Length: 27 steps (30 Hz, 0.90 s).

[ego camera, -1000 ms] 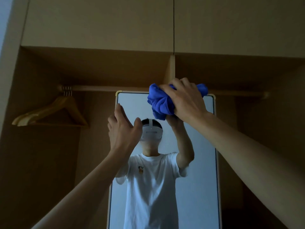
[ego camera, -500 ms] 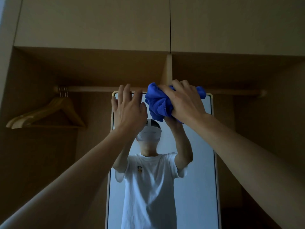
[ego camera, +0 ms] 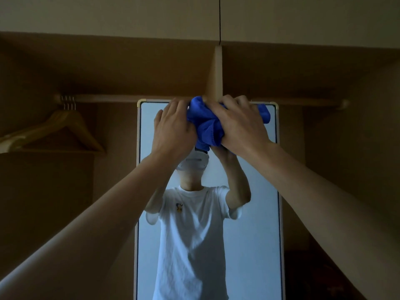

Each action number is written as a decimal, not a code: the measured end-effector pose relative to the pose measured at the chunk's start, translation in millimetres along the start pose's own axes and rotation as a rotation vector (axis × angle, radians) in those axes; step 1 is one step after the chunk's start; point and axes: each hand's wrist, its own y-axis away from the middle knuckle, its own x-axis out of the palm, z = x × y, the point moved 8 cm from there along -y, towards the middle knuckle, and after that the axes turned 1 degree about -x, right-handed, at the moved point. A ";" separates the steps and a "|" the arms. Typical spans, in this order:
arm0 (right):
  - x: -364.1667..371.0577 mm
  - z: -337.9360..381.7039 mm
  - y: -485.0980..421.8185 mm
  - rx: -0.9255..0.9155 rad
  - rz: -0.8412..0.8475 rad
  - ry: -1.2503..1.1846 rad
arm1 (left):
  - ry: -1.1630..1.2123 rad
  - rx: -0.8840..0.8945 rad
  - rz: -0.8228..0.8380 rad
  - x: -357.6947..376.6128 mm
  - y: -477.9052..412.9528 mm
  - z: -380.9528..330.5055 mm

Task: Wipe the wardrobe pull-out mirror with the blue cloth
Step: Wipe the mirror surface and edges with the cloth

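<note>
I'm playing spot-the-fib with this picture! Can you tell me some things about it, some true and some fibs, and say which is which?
1. The bunched blue cloth is up at the top of the tall white-framed mirror. True.
2. The right hand grips the cloth. True.
3. The wooden coat hangers hang on the right side of the wardrobe. False: they hang from the wooden rail at the left.
4. The left hand hangs down low. False: it is raised right beside the cloth.
5. The reflected T-shirt is red. False: it is white.
</note>
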 end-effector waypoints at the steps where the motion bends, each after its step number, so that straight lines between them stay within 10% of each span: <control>1: 1.1 1.9 3.4 -0.002 0.005 0.007 | 0.028 0.006 -0.005 1.2 5.0 -1.2; 27: 35.9 55.2 139.4 0.047 0.159 -0.009 | 0.127 0.025 0.074 21.6 152.5 5.0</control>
